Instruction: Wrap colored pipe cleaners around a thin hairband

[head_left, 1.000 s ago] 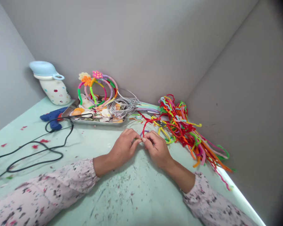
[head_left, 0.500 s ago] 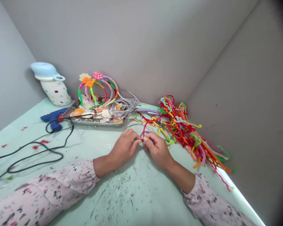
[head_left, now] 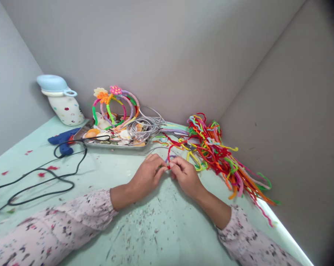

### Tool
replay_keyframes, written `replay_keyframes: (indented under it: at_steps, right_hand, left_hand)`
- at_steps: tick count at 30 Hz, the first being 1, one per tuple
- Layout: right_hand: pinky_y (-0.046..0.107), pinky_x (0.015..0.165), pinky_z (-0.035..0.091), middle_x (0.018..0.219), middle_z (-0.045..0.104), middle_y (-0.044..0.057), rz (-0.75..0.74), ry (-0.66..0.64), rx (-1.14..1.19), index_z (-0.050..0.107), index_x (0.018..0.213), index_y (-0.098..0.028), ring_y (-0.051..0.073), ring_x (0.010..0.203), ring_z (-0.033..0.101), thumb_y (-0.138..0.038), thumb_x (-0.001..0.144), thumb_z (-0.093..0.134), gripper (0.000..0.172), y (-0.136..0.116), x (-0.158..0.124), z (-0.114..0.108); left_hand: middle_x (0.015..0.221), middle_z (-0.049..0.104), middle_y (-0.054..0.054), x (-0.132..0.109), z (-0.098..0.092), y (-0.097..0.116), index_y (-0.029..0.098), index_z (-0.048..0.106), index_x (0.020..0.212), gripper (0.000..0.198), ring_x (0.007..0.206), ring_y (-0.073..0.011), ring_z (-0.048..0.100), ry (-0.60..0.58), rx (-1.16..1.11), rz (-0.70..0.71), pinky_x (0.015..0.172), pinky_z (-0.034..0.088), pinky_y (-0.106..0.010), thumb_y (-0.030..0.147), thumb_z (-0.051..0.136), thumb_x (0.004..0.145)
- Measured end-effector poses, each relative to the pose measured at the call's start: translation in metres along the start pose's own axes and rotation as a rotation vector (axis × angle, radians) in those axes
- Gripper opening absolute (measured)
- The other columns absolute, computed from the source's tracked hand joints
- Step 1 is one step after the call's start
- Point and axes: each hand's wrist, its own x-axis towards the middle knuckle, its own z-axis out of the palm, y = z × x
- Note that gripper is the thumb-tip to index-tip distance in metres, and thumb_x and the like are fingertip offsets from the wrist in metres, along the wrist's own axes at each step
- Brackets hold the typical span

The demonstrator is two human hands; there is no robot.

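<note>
Between my fingertips, just above the middle of the table, is a red pipe cleaner (head_left: 169, 150). My left hand (head_left: 148, 173) pinches it from the left with thumb and forefinger. From the other side my right hand (head_left: 186, 176) pinches it close by, the two sets of fingertips nearly touching. One length of the pipe cleaner curves up and away behind the hands. A bit of purple pipe cleaner and a thin grey wire (head_left: 157, 148) show just behind the fingers; whether they join the red piece is hidden.
A metal tray (head_left: 119, 146) holds scraps, coiled grey wire (head_left: 148, 127) and several flowered pipe-cleaner rings (head_left: 108, 111). Left are a blue glue gun (head_left: 64, 141), its black cable (head_left: 44, 168) and a bottle (head_left: 67, 109). Right lie yellow-handled scissors (head_left: 194, 159) and tangled pipe cleaners (head_left: 219, 155).
Both hands stay at the same spot, fingertips shifted very slightly. The upright length of red pipe cleaner now bends over a little more to the right.
</note>
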Motion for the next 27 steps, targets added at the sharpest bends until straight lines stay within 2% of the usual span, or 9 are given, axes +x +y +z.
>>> replay_keyframes:
  at_steps: [5,8,11,14,19,27]
  right_hand:
    - [0.023,0.054,0.036,0.055,0.048,-0.006,0.062,-0.03,0.066,0.05,0.07,-0.02,0.01,0.052,0.044,-0.031,0.091,0.047,0.024,-0.0005,0.0,0.0013]
    - [0.023,0.054,0.037,0.057,0.048,-0.005,0.058,-0.003,0.079,0.053,0.073,-0.02,0.01,0.053,0.046,-0.033,0.091,0.049,0.022,0.0,-0.0004,0.0017]
    - [0.023,0.059,0.042,0.075,0.056,-0.002,0.004,0.075,0.068,0.056,0.087,-0.02,0.011,0.062,0.052,-0.032,0.089,0.053,0.013,0.0015,-0.0007,0.0026]
    - [0.024,0.063,0.045,0.089,0.057,0.001,-0.079,0.14,0.044,0.054,0.096,-0.021,0.012,0.068,0.055,-0.028,0.086,0.056,0.013,0.0025,-0.0007,0.0037]
    - [0.025,0.062,0.047,0.093,0.055,0.003,-0.225,0.122,-0.047,0.059,0.092,-0.022,0.012,0.069,0.054,-0.022,0.085,0.056,0.007,-0.0005,0.0002,0.0033]
    - [0.026,0.06,0.048,0.092,0.057,0.003,-0.289,0.138,-0.111,0.063,0.093,-0.023,0.013,0.071,0.055,-0.018,0.086,0.055,0.012,-0.0045,-0.0005,0.0022]
  left_hand:
    - [0.084,0.059,-0.004,-0.0007,-0.0003,0.0006,0.016,0.061,0.082,0.014,0.085,-0.0178,0.052,0.0,-0.007,0.004,0.081,0.04,-0.032,0.021,0.05,0.091]
    - [0.083,0.059,-0.004,-0.0003,-0.0004,0.0005,0.016,0.061,0.082,0.015,0.085,-0.0179,0.052,0.002,-0.007,-0.023,0.081,0.04,-0.032,0.022,0.05,0.091]
    - [0.085,0.06,-0.004,0.0005,-0.0006,0.0001,0.017,0.061,0.082,0.015,0.086,-0.0183,0.053,0.03,-0.022,-0.071,0.081,0.04,-0.032,0.024,0.05,0.091]
    - [0.085,0.061,-0.003,0.0012,-0.0009,-0.0004,0.018,0.061,0.084,0.016,0.086,-0.0182,0.053,0.057,-0.042,-0.102,0.08,0.041,-0.032,0.026,0.049,0.091]
    - [0.087,0.063,-0.003,0.0008,-0.0013,-0.0007,0.018,0.06,0.089,0.014,0.086,-0.018,0.055,0.073,-0.076,-0.102,0.08,0.042,-0.032,0.025,0.048,0.09]
    - [0.091,0.064,-0.004,0.0001,-0.0024,0.002,0.017,0.059,0.091,0.014,0.088,-0.0182,0.057,0.084,-0.124,-0.131,0.081,0.043,-0.032,0.025,0.047,0.09]
